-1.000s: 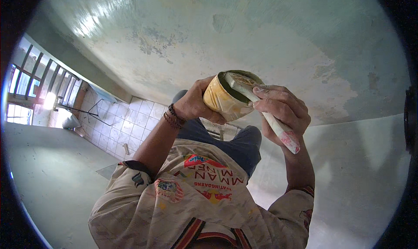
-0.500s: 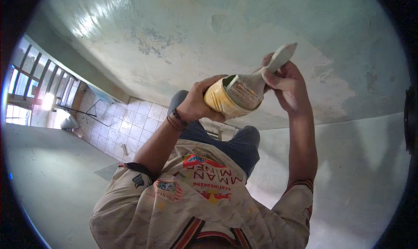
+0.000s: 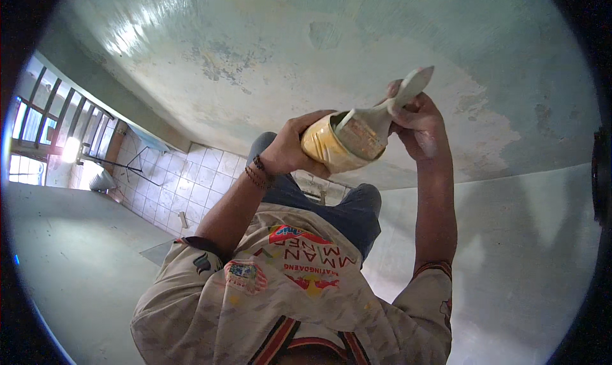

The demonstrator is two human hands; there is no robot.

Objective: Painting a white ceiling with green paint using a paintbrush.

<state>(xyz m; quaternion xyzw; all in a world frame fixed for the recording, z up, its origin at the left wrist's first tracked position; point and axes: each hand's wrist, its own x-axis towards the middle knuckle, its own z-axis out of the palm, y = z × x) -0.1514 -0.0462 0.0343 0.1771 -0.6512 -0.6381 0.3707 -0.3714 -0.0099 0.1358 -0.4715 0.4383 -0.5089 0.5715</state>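
My left hand (image 3: 290,147) is wrapped round a yellow paint can (image 3: 324,146), which tilts so that its mouth faces up and to the right. In my right hand (image 3: 419,128) is a wide paintbrush (image 3: 382,114), gripped near the base of its pale handle. The brush head slants down into the can's mouth, and its paint-smeared metal band lies against the rim. Its bristle tips are hidden inside the can, as is the level of any paint there.
Ahead stands a wall (image 3: 268,78) with patchy, flaking pale green paint. Another pale wall (image 3: 523,250) is at the right. A tiled floor (image 3: 172,186) lies below left, with a lit lamp (image 3: 71,149) on a dark stand (image 3: 131,168) near a barred window (image 3: 57,110).
My right hand has moved slightly left and down, bringing the brush a little deeper into the can. My left hand and the can have barely shifted.
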